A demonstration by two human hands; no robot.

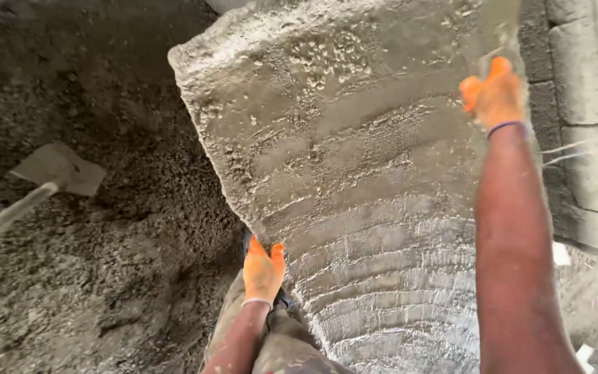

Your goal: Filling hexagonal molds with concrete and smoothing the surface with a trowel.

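Wet plaster wall (368, 173) — grey, rough, ridged.

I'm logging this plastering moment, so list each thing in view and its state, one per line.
Plastered wall surface: wet, coated in grey mortar, ridged with curved sweep marks.
Right hand: orange-gloved, raised against the wall, gripping a trowel-like tool, mostly blurred.
Left hand: orange-gloved, hanging low by the wall's edge, holding nothing.
Shovel: lying on the mortar heap, unheld.
Mortar heap: loose, damp, lumpy.
Block wall: bare, unplastered.

Soft daylight, even, no hard shadows. Wet plaster surface (368, 173) in centre shows pale sheen. Left ground darker, far left corner almost black. Slight motion blur on right hand (496, 93) and far edge. Wide-angle bending visible at frame edges.
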